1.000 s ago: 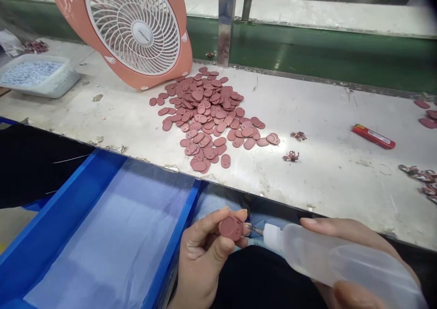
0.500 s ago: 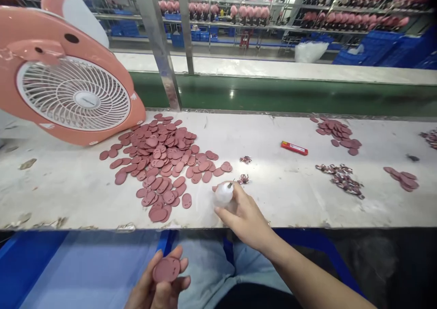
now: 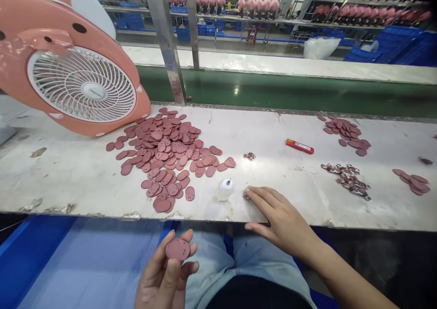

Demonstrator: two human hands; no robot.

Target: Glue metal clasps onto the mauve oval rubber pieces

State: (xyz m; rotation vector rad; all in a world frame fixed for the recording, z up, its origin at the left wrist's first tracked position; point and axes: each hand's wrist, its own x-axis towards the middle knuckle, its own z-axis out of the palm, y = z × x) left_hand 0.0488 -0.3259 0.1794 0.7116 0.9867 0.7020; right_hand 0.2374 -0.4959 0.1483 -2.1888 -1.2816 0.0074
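My left hand (image 3: pixel 167 272) is below the table edge, pinching flat, dusky-pink oval pieces (image 3: pixel 177 250) between thumb and fingers; one shows small holes, and they overlap. On the table, my right hand (image 3: pixel 273 209) reaches in with fingers stretched out, thumb apart. Its fingertips partly cover a small dark-and-white part, so contact is hard to judge. Just left of those fingertips, a small translucent bottle (image 3: pixel 225 190) with a thin metal tip stands upright. Another small shiny part (image 3: pixel 249 156) lies farther back. A large pile of pink ovals (image 3: pixel 167 140) spreads left of the bottle.
A pink animal-shaped fan (image 3: pixel 92 90) stands at the left. Toward the right lie a red box cutter-like stick (image 3: pixel 299 146), a cluster of small shiny parts (image 3: pixel 348 179) and smaller groups of ovals (image 3: pixel 343 129). A metal post (image 3: pixel 167 40) rises behind the pile.
My right hand has set the bottle upright on the table, let it go and moved right to the nearer small part. My left hand rises slightly, still holding the ovals; the view has shifted.
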